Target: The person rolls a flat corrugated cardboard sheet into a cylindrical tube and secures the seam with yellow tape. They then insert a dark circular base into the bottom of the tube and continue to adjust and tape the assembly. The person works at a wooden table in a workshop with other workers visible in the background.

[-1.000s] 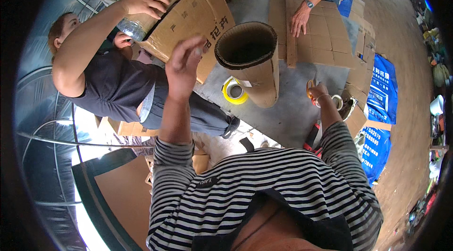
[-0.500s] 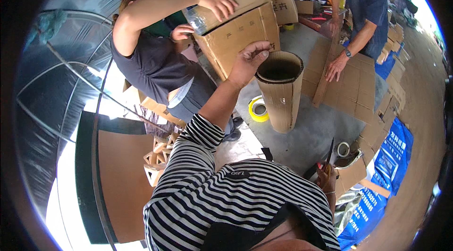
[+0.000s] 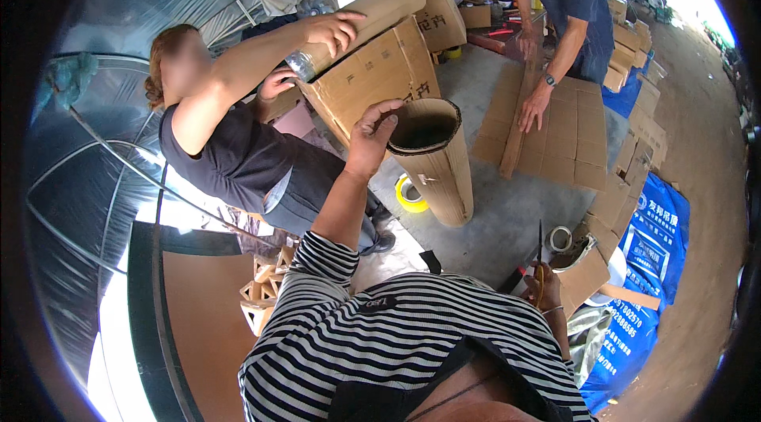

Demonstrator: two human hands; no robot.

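From the head camera, the left hand grips the dark rim of an upright cardboard tube, fingers curled over its edge, the tube standing on the grey floor just beside a yellow tape roll. The right hand (low, near a blue printed sheet) closes around thin scissors pointing up.

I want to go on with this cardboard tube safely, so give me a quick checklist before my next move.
1. Left hand has a grip on the cardboard tube rim: ok.
2. Tube upright on the floor: ok.
3. Right hand holds the thin blade, pointing up: ok.
4. Blade apart from tube: ok.
5. Co-worker's hand rests on the cardboard box, off the tube: ok.
6. Tube's inside clear: cannot tell.
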